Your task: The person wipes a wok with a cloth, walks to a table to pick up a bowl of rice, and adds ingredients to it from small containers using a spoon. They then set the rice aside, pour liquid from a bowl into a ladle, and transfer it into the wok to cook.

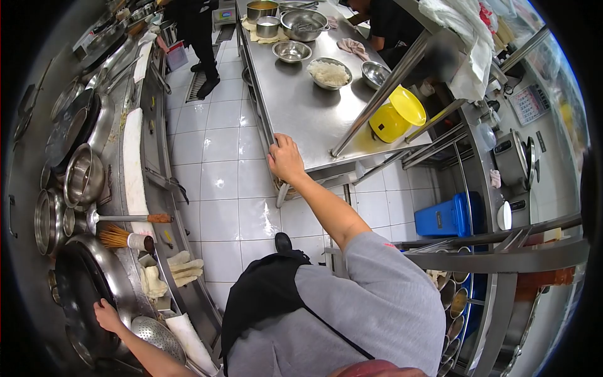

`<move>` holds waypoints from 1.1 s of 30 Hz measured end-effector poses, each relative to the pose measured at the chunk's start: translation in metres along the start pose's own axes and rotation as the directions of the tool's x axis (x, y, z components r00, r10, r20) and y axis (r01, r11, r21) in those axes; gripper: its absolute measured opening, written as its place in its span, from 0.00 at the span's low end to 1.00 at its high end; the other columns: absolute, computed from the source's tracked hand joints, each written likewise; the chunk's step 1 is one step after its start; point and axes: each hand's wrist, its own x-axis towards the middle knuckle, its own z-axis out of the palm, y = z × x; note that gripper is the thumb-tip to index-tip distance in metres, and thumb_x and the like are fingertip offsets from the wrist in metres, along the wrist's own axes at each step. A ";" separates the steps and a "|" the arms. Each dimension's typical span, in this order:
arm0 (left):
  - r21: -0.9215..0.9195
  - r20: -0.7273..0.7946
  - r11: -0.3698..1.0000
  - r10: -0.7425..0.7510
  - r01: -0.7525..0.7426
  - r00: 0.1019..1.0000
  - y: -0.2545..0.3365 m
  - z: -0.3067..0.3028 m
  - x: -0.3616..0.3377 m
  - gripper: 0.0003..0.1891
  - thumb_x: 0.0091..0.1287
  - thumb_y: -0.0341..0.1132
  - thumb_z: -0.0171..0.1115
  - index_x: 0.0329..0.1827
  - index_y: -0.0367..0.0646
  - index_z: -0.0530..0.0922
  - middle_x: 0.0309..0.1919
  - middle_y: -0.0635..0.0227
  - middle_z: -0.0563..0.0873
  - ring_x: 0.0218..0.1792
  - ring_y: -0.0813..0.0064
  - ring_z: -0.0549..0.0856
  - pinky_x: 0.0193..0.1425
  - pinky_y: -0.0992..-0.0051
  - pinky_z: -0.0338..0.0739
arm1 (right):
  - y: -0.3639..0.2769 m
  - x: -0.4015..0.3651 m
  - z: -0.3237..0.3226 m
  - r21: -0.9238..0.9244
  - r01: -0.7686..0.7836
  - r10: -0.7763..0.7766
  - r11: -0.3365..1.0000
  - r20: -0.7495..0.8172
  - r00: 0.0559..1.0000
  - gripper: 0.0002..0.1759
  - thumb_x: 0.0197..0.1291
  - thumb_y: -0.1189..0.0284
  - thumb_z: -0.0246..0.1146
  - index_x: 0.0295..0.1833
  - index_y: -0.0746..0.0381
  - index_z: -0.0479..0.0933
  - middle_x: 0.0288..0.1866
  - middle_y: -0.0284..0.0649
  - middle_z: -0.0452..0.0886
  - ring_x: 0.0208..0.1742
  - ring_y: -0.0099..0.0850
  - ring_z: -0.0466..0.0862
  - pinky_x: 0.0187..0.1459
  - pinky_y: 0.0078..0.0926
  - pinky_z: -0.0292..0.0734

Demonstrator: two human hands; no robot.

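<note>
My left hand point(109, 316) is over the dark wok point(75, 276) at the lower left, its fingers curled together; anything between them is too small to make out. Beside its wrist lies a perforated steel strainer point(154, 336). My right hand point(286, 158) has its fingers bent round the near left edge of the steel table point(292, 119). On that table stand a bowl of white noodles or rice point(330, 73), two steel bowls point(292, 51) and a yellow device point(388, 122) with a round top.
Along the left counter are steel pans point(83, 174), a bamboo brush point(116, 237) and pale gloves point(183, 268). A person in dark clothes point(196, 38) stands up the aisle; another point(392, 28) is behind the table. A blue bin point(443, 217) sits at the right.
</note>
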 end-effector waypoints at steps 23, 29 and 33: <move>0.104 -0.168 0.992 0.086 -0.069 0.982 0.006 0.006 -0.022 0.28 0.67 0.53 0.61 0.64 0.44 0.77 0.56 0.53 0.82 0.56 0.50 0.81 0.55 0.51 0.76 | 0.000 0.000 -0.001 0.008 -0.021 0.021 1.000 0.035 0.999 0.11 0.52 0.73 0.69 0.40 0.68 0.82 0.66 0.52 0.73 0.69 0.49 0.70 0.67 0.44 0.69; 0.229 -0.223 0.969 0.145 -0.093 0.964 0.004 0.012 -0.031 0.33 0.66 0.51 0.62 0.70 0.43 0.72 0.56 0.48 0.81 0.61 0.54 0.77 0.64 0.57 0.69 | -0.002 0.002 0.000 0.030 -0.003 0.003 1.000 0.026 1.000 0.11 0.52 0.73 0.70 0.39 0.68 0.82 0.65 0.53 0.73 0.68 0.49 0.70 0.66 0.44 0.69; 0.111 -0.279 0.988 0.136 -0.109 0.951 -0.002 0.023 -0.031 0.34 0.65 0.49 0.64 0.74 0.46 0.69 0.60 0.50 0.81 0.64 0.54 0.76 0.66 0.57 0.68 | 0.002 0.000 0.004 0.021 0.017 -0.017 1.000 -0.004 1.000 0.10 0.52 0.72 0.70 0.37 0.66 0.81 0.64 0.53 0.73 0.65 0.51 0.71 0.64 0.45 0.70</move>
